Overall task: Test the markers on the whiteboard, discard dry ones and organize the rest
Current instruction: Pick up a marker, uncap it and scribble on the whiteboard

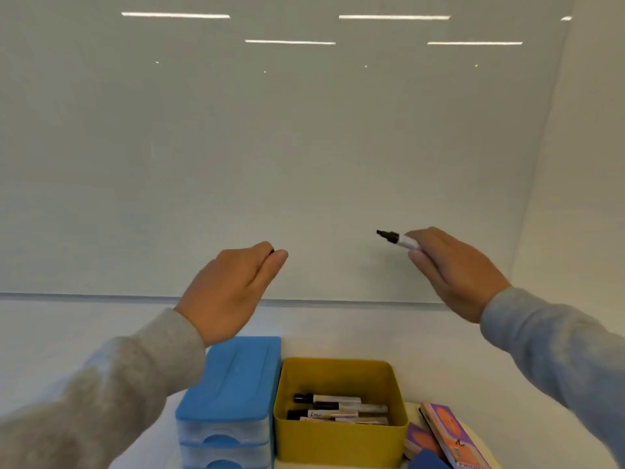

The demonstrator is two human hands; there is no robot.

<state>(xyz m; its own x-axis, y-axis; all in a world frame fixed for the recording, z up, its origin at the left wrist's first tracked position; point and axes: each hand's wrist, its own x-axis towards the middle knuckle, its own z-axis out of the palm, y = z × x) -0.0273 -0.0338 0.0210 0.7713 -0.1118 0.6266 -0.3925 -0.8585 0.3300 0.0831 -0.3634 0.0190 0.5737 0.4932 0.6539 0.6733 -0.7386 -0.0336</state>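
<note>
Right hand (456,269) grips uncapped marker (399,239), tip twd whiteboard (304,147). Left hand (230,286) pinches small black item, prob. the cap (272,251). Yellow bin (338,445) holds markers.

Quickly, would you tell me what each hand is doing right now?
Left hand: pinches a small black cap.
Right hand: grips an uncapped marker.
</note>
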